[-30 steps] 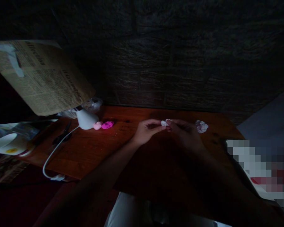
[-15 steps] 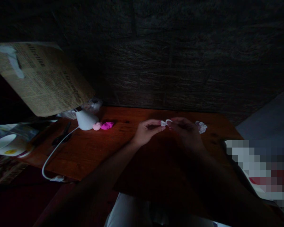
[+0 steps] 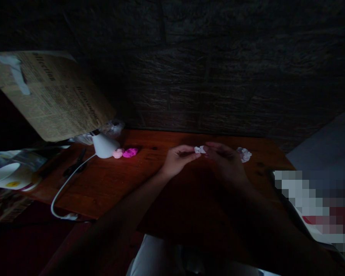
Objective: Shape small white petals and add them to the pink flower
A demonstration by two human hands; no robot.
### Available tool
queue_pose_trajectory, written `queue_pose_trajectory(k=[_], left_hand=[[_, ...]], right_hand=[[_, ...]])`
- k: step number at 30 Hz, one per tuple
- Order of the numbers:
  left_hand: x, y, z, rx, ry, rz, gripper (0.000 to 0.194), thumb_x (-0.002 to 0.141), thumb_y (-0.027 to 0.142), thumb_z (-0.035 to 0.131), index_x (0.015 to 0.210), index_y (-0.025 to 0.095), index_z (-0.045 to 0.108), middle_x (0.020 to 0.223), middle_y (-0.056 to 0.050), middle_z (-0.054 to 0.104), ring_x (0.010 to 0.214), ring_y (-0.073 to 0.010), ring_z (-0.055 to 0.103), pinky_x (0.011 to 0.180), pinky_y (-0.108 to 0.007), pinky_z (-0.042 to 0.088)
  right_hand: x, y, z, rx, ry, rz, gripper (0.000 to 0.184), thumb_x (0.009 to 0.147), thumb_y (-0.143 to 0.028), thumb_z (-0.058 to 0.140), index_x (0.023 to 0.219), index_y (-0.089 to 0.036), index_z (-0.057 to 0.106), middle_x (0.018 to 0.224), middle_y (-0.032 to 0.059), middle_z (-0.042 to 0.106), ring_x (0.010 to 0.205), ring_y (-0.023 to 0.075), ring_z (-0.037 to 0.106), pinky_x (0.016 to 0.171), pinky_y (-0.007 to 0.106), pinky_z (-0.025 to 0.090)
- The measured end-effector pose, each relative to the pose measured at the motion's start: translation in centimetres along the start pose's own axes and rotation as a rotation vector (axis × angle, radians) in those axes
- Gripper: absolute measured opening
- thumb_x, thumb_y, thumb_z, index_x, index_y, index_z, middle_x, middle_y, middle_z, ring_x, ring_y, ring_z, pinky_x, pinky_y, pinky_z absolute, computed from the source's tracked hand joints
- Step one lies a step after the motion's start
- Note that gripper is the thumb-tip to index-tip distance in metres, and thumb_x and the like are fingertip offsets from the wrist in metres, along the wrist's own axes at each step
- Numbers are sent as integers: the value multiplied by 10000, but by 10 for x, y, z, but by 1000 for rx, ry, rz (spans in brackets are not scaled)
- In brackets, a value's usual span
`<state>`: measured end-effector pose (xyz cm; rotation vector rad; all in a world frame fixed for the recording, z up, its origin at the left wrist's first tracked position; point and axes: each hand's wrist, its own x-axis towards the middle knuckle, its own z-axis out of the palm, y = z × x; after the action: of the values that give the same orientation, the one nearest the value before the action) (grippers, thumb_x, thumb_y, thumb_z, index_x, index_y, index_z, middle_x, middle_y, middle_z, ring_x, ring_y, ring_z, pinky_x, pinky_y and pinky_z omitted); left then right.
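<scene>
Above the middle of the wooden table, my left hand pinches one side of a small, whitish, soft-looking clay piece. My right hand is closed on its other side, thumb and forefinger pressed to it. The exact shape is hard to make out in the dim light. Just past my right hand lies a crumpled-looking pale lump. To the left, a light pink lump and a bright magenta lump of clay rest side by side on the table.
A lamp with a newsprint shade and white base stands at the left, its white cable crossing the table. Black scissors and a white paper cup lie beyond. A dark brick wall rises behind.
A thin curved white part at my right fingertips, visible half a second ago, is now flattened against the whitish piece. Both hands stay almost in place.
</scene>
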<state>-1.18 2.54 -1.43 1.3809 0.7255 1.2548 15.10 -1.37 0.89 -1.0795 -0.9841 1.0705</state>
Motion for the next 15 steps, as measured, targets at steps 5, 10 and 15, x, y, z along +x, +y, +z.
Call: queue_pose_trajectory(k=[5, 10, 15], left_hand=[[-1, -1, 1, -15, 1, -24, 296, 609, 318, 879, 836, 171, 760, 888, -49, 779, 802, -152, 701, 856, -346, 549], [-1, 1, 1, -16, 8, -23, 303, 606, 327, 880, 842, 177, 764, 898, -50, 781, 803, -152, 700, 830, -334, 547], [0, 1, 1, -20, 26, -43, 296, 596, 317, 883, 838, 192, 768, 888, -42, 784, 739, -128, 682, 728, -280, 535]], right_hand=[[1, 1, 0, 16, 4, -54, 340, 635, -378, 863, 942, -269, 768, 745, -23, 726, 724, 147, 651, 760, 328, 506], [1, -2, 1, 42, -8, -26, 337, 619, -399, 876, 896, -243, 765, 775, 3, 747, 729, 160, 674, 790, 352, 524], [1, -2, 1, 17, 64, 18, 426, 544, -426, 911, 879, -213, 754, 848, 44, 775, 767, 196, 698, 801, 385, 549]])
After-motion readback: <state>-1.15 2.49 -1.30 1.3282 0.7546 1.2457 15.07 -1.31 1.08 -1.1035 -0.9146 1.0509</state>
